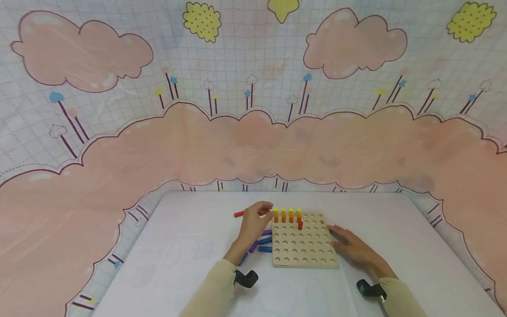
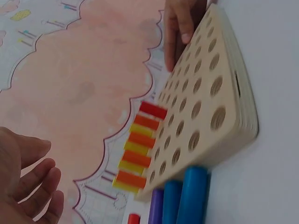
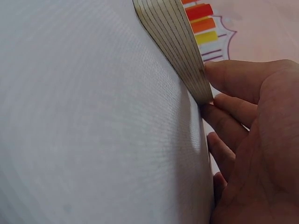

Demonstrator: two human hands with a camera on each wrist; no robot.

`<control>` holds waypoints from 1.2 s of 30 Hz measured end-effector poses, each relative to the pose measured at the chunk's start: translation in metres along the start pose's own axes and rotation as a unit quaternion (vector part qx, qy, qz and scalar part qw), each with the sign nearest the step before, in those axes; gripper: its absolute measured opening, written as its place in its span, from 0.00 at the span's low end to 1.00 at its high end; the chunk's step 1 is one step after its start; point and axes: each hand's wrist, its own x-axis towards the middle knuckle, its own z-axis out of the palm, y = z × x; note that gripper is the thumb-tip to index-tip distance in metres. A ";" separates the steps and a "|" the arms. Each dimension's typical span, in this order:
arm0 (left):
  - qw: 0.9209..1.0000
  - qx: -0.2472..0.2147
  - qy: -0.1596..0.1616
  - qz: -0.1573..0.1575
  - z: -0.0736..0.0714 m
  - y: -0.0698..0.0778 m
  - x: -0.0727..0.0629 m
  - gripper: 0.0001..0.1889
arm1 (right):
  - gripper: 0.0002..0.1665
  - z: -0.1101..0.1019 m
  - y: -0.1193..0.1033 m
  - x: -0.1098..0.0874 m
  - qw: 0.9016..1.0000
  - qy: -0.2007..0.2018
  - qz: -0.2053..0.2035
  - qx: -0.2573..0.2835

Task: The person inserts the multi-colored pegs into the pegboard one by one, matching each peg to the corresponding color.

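Observation:
A wooden pegboard (image 1: 305, 247) with rows of round holes lies on the table. Yellow-topped orange pegs (image 1: 283, 215) stand in its far row, and one red peg (image 1: 300, 225) stands just in front of the rightmost of them. At the far left corner, my left hand (image 1: 253, 222) hovers with fingers loosely bent, nothing between them in the left wrist view. Loose red pegs (image 1: 239, 214) lie beside and behind that hand. My right hand (image 1: 354, 248) rests against the board's right side, its thumb and fingertips touching the edge (image 3: 204, 86).
Loose blue pegs (image 1: 265, 249) and purple pegs (image 1: 254, 246) lie along the board's left side, some partly under the left forearm's line of view. A white cloth covers the table (image 1: 166, 246); a patterned curtain (image 1: 253, 149) hangs behind it.

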 end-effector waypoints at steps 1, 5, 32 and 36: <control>1.000 0.000 0.006 -0.001 -0.004 -0.003 0.001 0.12 | 0.38 0.000 0.000 0.000 1.000 -0.001 -0.001 0.002; 1.000 -0.009 0.022 -0.019 -0.020 -0.015 0.003 0.12 | 0.38 -0.001 0.000 0.000 1.000 -0.004 0.003 0.013; 0.980 0.106 -0.016 -0.167 -0.052 -0.091 0.017 0.13 | 0.38 -0.001 -0.002 -0.001 1.000 -0.005 0.002 0.009; 0.978 0.120 -0.024 -0.172 -0.049 -0.095 0.017 0.13 | 0.38 -0.002 -0.003 -0.002 1.000 -0.002 0.003 0.010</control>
